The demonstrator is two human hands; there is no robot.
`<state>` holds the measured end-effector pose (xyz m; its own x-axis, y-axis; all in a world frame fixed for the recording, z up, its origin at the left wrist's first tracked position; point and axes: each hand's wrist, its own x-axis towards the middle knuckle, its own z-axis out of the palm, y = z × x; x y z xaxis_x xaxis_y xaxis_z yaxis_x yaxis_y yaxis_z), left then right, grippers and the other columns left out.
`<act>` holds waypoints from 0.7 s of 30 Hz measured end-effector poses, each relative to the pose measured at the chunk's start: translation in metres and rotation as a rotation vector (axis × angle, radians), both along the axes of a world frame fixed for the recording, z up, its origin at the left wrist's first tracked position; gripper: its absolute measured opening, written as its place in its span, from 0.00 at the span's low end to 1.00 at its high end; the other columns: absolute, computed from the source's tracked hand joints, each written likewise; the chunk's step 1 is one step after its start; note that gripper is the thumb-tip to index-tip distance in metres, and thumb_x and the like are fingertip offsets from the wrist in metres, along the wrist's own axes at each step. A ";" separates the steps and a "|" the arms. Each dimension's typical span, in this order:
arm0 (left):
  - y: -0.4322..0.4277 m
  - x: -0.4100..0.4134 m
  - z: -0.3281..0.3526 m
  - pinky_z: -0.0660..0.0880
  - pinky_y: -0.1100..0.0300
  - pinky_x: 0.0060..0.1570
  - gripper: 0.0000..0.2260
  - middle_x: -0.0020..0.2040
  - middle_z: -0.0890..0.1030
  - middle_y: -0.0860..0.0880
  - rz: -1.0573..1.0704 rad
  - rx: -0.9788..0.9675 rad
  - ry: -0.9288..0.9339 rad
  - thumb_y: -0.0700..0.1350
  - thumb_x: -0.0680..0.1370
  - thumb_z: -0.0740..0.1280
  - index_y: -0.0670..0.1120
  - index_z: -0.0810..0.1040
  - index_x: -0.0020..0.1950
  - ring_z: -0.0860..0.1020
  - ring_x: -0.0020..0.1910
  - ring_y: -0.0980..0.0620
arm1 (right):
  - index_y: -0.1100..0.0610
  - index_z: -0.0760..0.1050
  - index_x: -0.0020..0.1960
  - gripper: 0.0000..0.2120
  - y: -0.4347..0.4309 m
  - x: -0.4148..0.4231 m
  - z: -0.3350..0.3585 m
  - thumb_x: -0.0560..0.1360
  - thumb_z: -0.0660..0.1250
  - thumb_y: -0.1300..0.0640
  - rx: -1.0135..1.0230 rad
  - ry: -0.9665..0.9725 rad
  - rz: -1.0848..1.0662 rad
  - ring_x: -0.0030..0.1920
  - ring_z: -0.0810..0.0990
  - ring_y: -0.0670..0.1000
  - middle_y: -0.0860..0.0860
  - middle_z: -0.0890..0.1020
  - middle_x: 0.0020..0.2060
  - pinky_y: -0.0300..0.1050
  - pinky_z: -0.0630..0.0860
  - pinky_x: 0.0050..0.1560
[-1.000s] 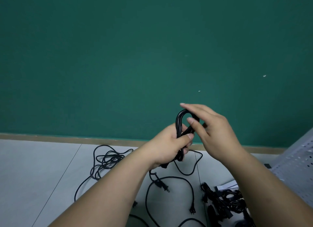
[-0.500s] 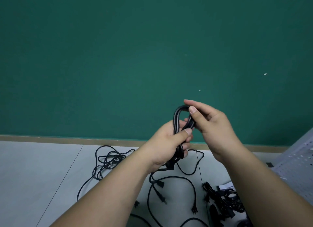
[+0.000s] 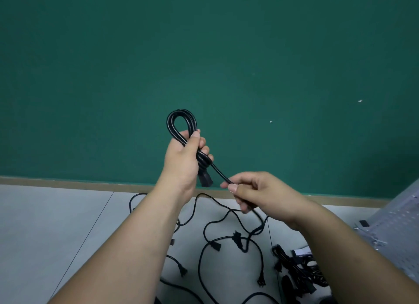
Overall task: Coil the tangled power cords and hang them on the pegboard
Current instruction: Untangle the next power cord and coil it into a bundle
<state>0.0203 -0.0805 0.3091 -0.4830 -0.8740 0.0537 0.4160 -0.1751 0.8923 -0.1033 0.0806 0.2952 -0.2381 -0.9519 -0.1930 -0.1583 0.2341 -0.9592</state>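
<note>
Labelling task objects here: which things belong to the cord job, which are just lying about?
Job: coil in left hand; tail pinched by right hand; loose cords on floor; bundle; pegboard.
Lying about: white slip by bundle; small black piece by pegboard.

Bare indoor room, looks like a workshop or storage corner: plain green wall (image 3: 204,43), wood-tone baseboard (image 3: 68,183), pale tiled floor (image 3: 45,224). Grey perforated pegboard (image 3: 399,222) at the right edge. Loose black power cords (image 3: 226,242) lie strewn across the floor tiles, no furniture in view.
</note>
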 end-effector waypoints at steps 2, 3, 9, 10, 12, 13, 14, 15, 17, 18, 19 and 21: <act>-0.009 0.004 -0.003 0.72 0.53 0.38 0.03 0.37 0.72 0.52 0.099 -0.109 -0.134 0.43 0.88 0.62 0.45 0.71 0.57 0.70 0.33 0.53 | 0.50 0.84 0.60 0.07 0.002 -0.008 0.002 0.84 0.70 0.52 0.037 0.195 0.008 0.34 0.74 0.49 0.47 0.77 0.33 0.44 0.78 0.39; -0.014 0.006 -0.004 0.72 0.52 0.40 0.03 0.37 0.73 0.53 0.141 -0.167 -0.207 0.45 0.87 0.62 0.46 0.71 0.56 0.71 0.34 0.53 | 0.48 0.84 0.58 0.06 0.003 -0.011 0.003 0.83 0.70 0.51 0.048 0.296 0.022 0.33 0.73 0.48 0.46 0.75 0.32 0.45 0.78 0.40; -0.020 0.018 -0.013 0.70 0.55 0.48 0.07 0.46 0.77 0.53 0.004 -0.547 -0.731 0.52 0.86 0.64 0.50 0.73 0.59 0.75 0.44 0.55 | 0.45 0.86 0.51 0.04 0.012 -0.019 0.008 0.80 0.74 0.53 -0.165 0.483 -0.065 0.36 0.76 0.41 0.40 0.81 0.36 0.34 0.71 0.42; -0.018 0.018 -0.016 0.70 0.54 0.47 0.07 0.46 0.77 0.54 -0.085 -0.575 -0.771 0.54 0.86 0.64 0.51 0.73 0.58 0.75 0.44 0.55 | 0.44 0.86 0.50 0.04 0.013 -0.020 0.009 0.80 0.75 0.53 -0.224 0.508 -0.092 0.35 0.74 0.42 0.42 0.79 0.36 0.35 0.70 0.41; -0.011 0.014 -0.020 0.72 0.52 0.48 0.10 0.44 0.77 0.53 -0.260 -0.587 -0.787 0.58 0.85 0.65 0.52 0.74 0.54 0.74 0.42 0.53 | 0.41 0.85 0.50 0.05 0.015 -0.023 0.012 0.78 0.76 0.52 -0.315 0.597 -0.149 0.35 0.70 0.45 0.45 0.77 0.39 0.39 0.70 0.40; -0.006 0.011 -0.022 0.74 0.51 0.48 0.13 0.44 0.78 0.52 -0.334 -0.567 -0.767 0.61 0.83 0.65 0.52 0.74 0.53 0.75 0.42 0.52 | 0.41 0.85 0.51 0.06 0.016 -0.025 0.014 0.77 0.77 0.51 -0.345 0.637 -0.176 0.34 0.69 0.45 0.45 0.77 0.40 0.39 0.69 0.39; 0.000 0.008 -0.022 0.75 0.49 0.49 0.17 0.43 0.79 0.52 -0.395 -0.538 -0.750 0.65 0.80 0.65 0.51 0.74 0.53 0.76 0.41 0.51 | 0.40 0.85 0.51 0.07 0.017 -0.026 0.015 0.76 0.78 0.50 -0.367 0.660 -0.202 0.33 0.68 0.46 0.45 0.77 0.40 0.40 0.68 0.38; 0.006 0.006 -0.023 0.76 0.48 0.48 0.20 0.42 0.79 0.52 -0.450 -0.503 -0.730 0.67 0.78 0.64 0.51 0.75 0.53 0.76 0.40 0.51 | 0.40 0.84 0.51 0.08 0.017 -0.027 0.017 0.75 0.79 0.50 -0.385 0.667 -0.227 0.33 0.67 0.47 0.45 0.78 0.41 0.40 0.68 0.37; 0.019 0.004 -0.020 0.75 0.49 0.43 0.21 0.39 0.77 0.53 -0.562 -0.443 -0.674 0.67 0.80 0.63 0.49 0.73 0.51 0.75 0.37 0.51 | 0.40 0.84 0.52 0.09 0.019 -0.029 0.019 0.74 0.80 0.50 -0.415 0.664 -0.270 0.33 0.67 0.47 0.45 0.79 0.42 0.41 0.68 0.36; 0.024 0.003 -0.018 0.73 0.52 0.41 0.21 0.37 0.76 0.54 -0.606 -0.424 -0.644 0.66 0.82 0.62 0.48 0.72 0.49 0.74 0.35 0.51 | 0.41 0.84 0.52 0.10 0.019 -0.030 0.019 0.73 0.80 0.50 -0.430 0.665 -0.286 0.33 0.67 0.48 0.44 0.80 0.42 0.41 0.69 0.37; 0.030 0.002 -0.016 0.72 0.55 0.39 0.22 0.37 0.76 0.53 -0.636 -0.403 -0.621 0.66 0.84 0.60 0.47 0.73 0.49 0.73 0.35 0.51 | 0.41 0.84 0.52 0.11 0.020 -0.030 0.019 0.73 0.81 0.51 -0.444 0.667 -0.302 0.34 0.68 0.48 0.44 0.80 0.42 0.41 0.69 0.37; 0.040 0.002 -0.008 0.72 0.60 0.37 0.25 0.37 0.79 0.55 -0.681 -0.315 -0.588 0.68 0.83 0.57 0.46 0.77 0.54 0.74 0.35 0.53 | 0.42 0.85 0.52 0.12 0.021 -0.030 0.020 0.72 0.82 0.52 -0.475 0.677 -0.326 0.35 0.69 0.49 0.44 0.81 0.42 0.40 0.69 0.38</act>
